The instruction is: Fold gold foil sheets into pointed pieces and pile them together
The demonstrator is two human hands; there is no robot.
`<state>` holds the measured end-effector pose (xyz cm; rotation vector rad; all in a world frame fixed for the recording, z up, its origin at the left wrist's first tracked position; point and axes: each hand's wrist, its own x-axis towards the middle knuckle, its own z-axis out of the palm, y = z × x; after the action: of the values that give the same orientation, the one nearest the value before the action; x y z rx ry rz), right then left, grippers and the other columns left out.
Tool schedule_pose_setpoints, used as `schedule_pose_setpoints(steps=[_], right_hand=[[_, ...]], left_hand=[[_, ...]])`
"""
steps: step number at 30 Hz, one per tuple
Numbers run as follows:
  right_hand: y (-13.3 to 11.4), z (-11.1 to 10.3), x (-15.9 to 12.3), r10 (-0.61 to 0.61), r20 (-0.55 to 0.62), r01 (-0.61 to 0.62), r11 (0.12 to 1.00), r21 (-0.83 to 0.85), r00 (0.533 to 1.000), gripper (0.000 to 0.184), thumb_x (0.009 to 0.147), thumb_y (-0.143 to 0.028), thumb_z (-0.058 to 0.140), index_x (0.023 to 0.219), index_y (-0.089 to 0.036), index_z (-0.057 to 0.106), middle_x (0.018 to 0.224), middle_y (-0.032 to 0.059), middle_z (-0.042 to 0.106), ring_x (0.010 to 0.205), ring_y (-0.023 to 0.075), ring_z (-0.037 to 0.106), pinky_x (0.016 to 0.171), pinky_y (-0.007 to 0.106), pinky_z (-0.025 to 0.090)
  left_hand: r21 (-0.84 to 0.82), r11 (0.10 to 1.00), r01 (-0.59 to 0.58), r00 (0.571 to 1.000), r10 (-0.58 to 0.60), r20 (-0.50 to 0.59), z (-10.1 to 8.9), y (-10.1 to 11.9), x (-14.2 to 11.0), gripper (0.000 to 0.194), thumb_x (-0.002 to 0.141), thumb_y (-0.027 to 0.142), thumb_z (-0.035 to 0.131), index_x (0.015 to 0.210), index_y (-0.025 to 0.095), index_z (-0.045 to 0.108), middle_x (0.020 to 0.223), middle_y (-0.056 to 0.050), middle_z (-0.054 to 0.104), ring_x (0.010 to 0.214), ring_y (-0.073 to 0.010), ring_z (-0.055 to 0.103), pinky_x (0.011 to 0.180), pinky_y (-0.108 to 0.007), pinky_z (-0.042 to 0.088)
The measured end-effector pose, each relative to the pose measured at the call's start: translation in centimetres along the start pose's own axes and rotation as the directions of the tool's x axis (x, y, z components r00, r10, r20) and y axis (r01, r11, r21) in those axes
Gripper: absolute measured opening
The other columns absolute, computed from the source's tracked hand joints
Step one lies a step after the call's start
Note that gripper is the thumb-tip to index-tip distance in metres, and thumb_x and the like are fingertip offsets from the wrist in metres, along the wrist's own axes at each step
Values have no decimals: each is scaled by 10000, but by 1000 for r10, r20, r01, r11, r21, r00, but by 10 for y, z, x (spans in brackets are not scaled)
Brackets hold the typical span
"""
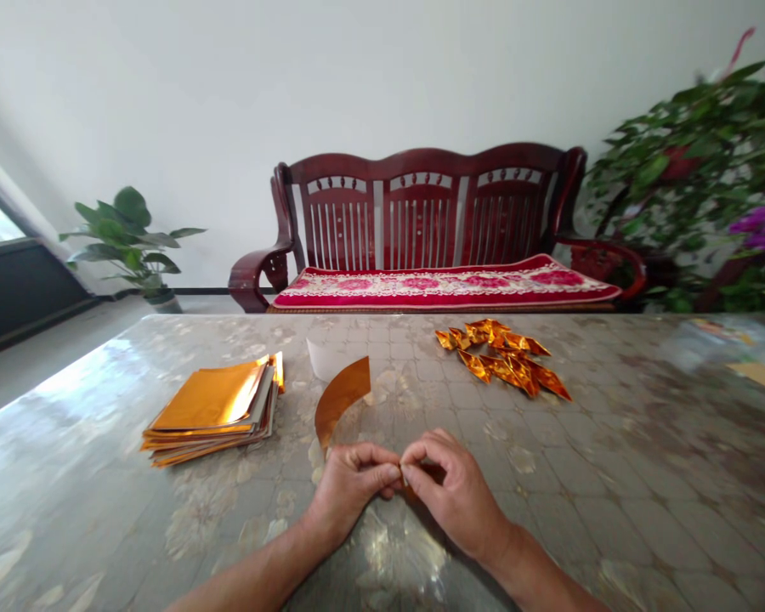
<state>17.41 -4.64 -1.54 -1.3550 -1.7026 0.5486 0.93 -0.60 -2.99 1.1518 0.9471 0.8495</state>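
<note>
Our left forearm (264, 563) and right forearm (539, 571) come nearest, over the glossy surface (586, 510). From the left, a stack of gold foil paper (207, 397) sits with uneven edges; next, a curved gold foil strip (342, 398) rises behind our left grip (352, 489), whether joined to its pinch we cannot tell. That grip and our right grip (461, 495) meet, fingertips closed on a small foil piece (404, 478), mostly hidden between them. Pulling the two apart might tear it; a slack pinch might let it slip. Farther right lie folded gold foil shapes (513, 367).
</note>
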Motion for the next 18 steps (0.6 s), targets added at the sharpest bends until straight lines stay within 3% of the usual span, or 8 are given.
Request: schedule_pose_setpoints(steps=[7, 13, 18], right_hand=[[2, 2, -1, -81, -38, 76, 992, -105, 996, 153, 848, -168, 621, 710, -234, 622, 688, -9, 627, 738, 179, 551, 709, 304, 395], [3, 4, -2, -132, -77, 113, 970, -214, 988, 139, 864, -187, 641, 740, -249, 647, 714, 0, 657, 769, 196, 569, 737, 333, 392], [6, 7, -2, -133, -77, 112, 966, -231, 988, 115, 874, -196, 644, 783, -258, 677, 754, 10, 689, 787, 207, 584, 744, 343, 399]], left_hand=[[0, 1000, -5, 1000, 5, -3, -1, -1, 0, 247, 641, 359, 834, 724, 131, 788, 586, -37, 714, 516, -122, 589, 554, -218, 472], [46, 996, -82, 994, 78, 80, 3, -1, -4, 366, 607, 318, 865, 926, 153, 795, 788, -51, 770, 693, -187, 681, 660, -236, 509], [183, 978, -97, 995, 91, 41, 8, 3, -5, 252, 718, 293, 762, 925, 153, 789, 817, -50, 774, 731, -201, 696, 681, -242, 524]])
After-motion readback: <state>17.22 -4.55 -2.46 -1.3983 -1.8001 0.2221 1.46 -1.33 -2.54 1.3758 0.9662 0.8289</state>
